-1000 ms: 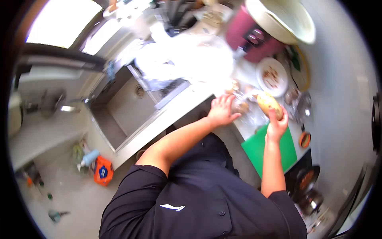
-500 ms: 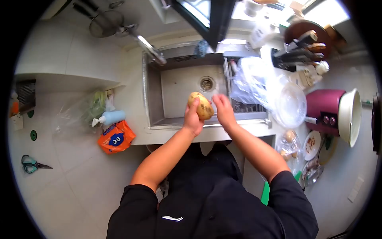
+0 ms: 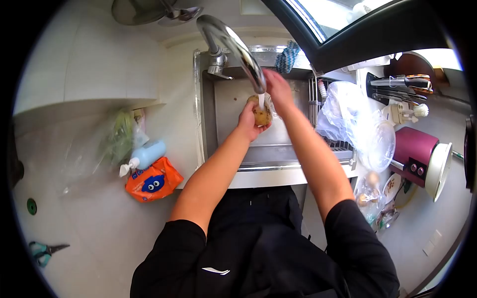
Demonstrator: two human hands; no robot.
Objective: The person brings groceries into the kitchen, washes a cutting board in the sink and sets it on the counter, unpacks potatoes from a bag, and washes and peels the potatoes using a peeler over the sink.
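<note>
A brown-spotted yellow potato point(image 3: 262, 115) is held in my left hand point(image 3: 252, 121), whose fingers wrap round its side and underside. Water from the curved faucet point(image 3: 237, 47) runs onto the top of the potato. Close beside the spout's end is my right hand point(image 3: 279, 92), smeared by motion, its fingertips partly behind the metal. Whether it touches the spout I cannot make out. Both hands are over the steel sink point(image 3: 229, 109).
A blue pump bottle point(image 3: 150, 153) and an orange packet point(image 3: 155, 181) sit left of the sink. Plastic bags point(image 3: 343, 111) cover the rack at right, near a knife block point(image 3: 373, 87) and a maroon appliance point(image 3: 415, 154). The open window frame point(image 3: 367, 47) juts in above. Scissors point(image 3: 44, 251) lie far left.
The potato and my left hand have moved deeper over the sink, under the spout. Water now flows. My right hand has moved up to the spout, which now reaches over the basin.
</note>
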